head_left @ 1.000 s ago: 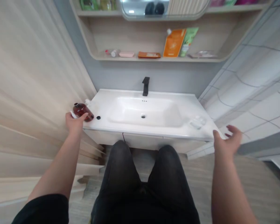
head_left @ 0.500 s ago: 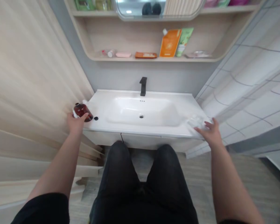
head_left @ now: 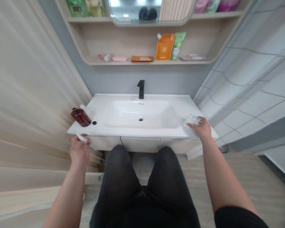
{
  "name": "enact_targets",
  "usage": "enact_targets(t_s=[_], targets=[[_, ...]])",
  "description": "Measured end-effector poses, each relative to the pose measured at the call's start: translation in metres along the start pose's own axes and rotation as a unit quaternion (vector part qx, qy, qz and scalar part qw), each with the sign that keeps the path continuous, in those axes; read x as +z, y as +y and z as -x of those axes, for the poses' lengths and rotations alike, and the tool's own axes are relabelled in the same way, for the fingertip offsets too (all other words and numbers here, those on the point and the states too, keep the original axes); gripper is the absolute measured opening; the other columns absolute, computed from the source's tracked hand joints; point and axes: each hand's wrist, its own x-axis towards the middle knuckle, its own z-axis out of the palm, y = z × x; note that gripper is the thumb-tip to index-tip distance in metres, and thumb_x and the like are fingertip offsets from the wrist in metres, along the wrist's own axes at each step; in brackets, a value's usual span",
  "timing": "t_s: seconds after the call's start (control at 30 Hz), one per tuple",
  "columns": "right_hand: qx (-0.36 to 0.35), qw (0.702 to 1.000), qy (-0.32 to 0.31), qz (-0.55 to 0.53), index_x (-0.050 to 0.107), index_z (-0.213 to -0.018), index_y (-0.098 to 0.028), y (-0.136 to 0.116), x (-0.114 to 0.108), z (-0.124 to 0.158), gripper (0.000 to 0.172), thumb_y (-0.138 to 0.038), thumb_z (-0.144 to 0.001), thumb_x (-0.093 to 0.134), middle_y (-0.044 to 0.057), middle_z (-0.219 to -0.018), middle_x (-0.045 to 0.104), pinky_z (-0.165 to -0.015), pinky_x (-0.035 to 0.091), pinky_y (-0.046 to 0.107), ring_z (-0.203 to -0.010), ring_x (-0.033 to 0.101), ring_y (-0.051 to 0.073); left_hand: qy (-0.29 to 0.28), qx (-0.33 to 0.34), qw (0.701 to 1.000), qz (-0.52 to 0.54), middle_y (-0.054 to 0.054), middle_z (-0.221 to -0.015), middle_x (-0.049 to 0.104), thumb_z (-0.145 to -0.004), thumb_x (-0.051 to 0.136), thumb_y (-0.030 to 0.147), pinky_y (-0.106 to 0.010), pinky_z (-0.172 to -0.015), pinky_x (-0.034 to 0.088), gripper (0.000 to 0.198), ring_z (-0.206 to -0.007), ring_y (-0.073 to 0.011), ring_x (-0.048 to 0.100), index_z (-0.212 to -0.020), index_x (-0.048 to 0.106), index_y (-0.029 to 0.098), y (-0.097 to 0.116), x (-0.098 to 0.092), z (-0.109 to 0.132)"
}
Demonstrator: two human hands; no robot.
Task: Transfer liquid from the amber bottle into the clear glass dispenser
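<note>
My left hand [head_left: 79,150] is closed around a small white object [head_left: 81,138], too small to name, just in front of the counter's left corner. Behind it an uncapped dark red-brown bottle [head_left: 81,117] stands on the counter, apart from the hand. A small round black piece [head_left: 94,123] lies to the bottle's right, and a clear item [head_left: 83,108] sits partly behind the bottle. On the right end of the counter, my right hand [head_left: 201,128] has its fingers closed on a clear plastic item [head_left: 192,120]; its exact kind is unclear.
Between the hands lies a white sink basin [head_left: 142,112] with a black faucet [head_left: 141,89]. Above, a wall shelf [head_left: 123,63] bears an orange pouch [head_left: 165,47], a green tube [head_left: 178,46] and small packets. A curtain [head_left: 26,95] hangs at left, a tiled wall [head_left: 247,82] at right.
My left hand has left the bottle and drawn back toward me with the small white object. My right hand has moved inward and closed on the clear plastic item. The view has shifted slightly.
</note>
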Motion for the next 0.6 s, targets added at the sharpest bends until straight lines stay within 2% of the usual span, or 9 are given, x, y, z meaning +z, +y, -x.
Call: enact_targets(t_s=[0.13, 0.23, 0.37, 0.43, 0.5, 0.6], targets=[[-0.03, 0.999, 0.001, -0.03, 0.064, -0.123, -0.021, -0.016, 0.0, 0.024, 0.092, -0.073, -0.055, 0.096, 0.013, -0.111, 0.077, -0.09, 0.062, 0.05, -0.097, 0.072, 0.031, -0.064, -0.009, 0.998, -0.015, 0.001, -0.081, 0.062, -0.062, 0.086, 0.029, -0.032, -0.074, 0.045, 0.041, -0.077, -0.0193, 0.058, -0.097, 0.064, 0.026, 0.001, 0.014, 0.041], [-0.063, 0.995, -0.014, -0.078, 0.064, -0.125, -0.021, -0.041, 0.001, 0.064, 0.093, -0.074, -0.056, 0.097, 0.013, -0.115, 0.075, -0.09, 0.063, 0.05, -0.102, 0.072, 0.032, -0.16, -0.033, 0.984, -0.072, -0.001, -0.084, 0.069, -0.073, 0.092, 0.04, -0.035, -0.078, 0.051, 0.037, -0.081, -0.0224, 0.065, -0.101, 0.072, 0.026, 0.006, 0.028, 0.067], [-0.086, 0.973, -0.117, -0.181, 0.066, -0.127, -0.024, -0.082, 0.01, 0.135, 0.09, -0.068, -0.057, 0.101, 0.011, -0.118, 0.074, -0.089, 0.066, 0.051, -0.107, 0.072, 0.034, -0.312, -0.064, 0.945, -0.071, -0.005, -0.091, 0.076, -0.076, 0.097, 0.045, -0.04, -0.078, 0.057, 0.04, -0.082, -0.0256, 0.072, -0.107, 0.078, 0.029, 0.028, 0.058, 0.097], [-0.089, 0.955, -0.172, -0.224, 0.067, -0.128, -0.025, -0.101, 0.017, 0.171, 0.086, -0.062, -0.059, 0.103, 0.01, -0.12, 0.074, -0.092, 0.066, 0.05, -0.108, 0.073, 0.033, -0.339, -0.052, 0.938, -0.044, -0.004, -0.09, 0.077, -0.075, 0.099, 0.042, -0.039, -0.072, 0.057, 0.041, -0.078, -0.0247, 0.073, -0.107, 0.076, 0.031, 0.042, 0.076, 0.11], [-0.091, 0.94, -0.219, -0.245, 0.068, -0.128, -0.026, -0.117, 0.024, 0.204, 0.083, -0.057, -0.06, 0.104, 0.01, -0.123, 0.074, -0.094, 0.066, 0.05, -0.11, 0.073, 0.033, -0.343, -0.031, 0.939, -0.026, -0.004, -0.089, 0.076, -0.077, 0.098, 0.041, -0.037, -0.065, 0.056, 0.035, -0.073, -0.0228, 0.071, -0.103, 0.076, 0.032, 0.056, 0.092, 0.122], [-0.11, 0.923, -0.262, -0.258, 0.069, -0.132, -0.027, -0.139, 0.028, 0.24, 0.081, -0.05, -0.063, 0.104, 0.01, -0.13, 0.074, -0.096, 0.066, 0.05, -0.116, 0.073, 0.033, -0.343, 0.03, 0.938, -0.03, -0.006, -0.098, 0.076, -0.08, 0.097, 0.043, -0.037, -0.065, 0.056, 0.027, -0.078, -0.0226, 0.071, -0.099, 0.081, 0.031, 0.074, 0.107, 0.135]])
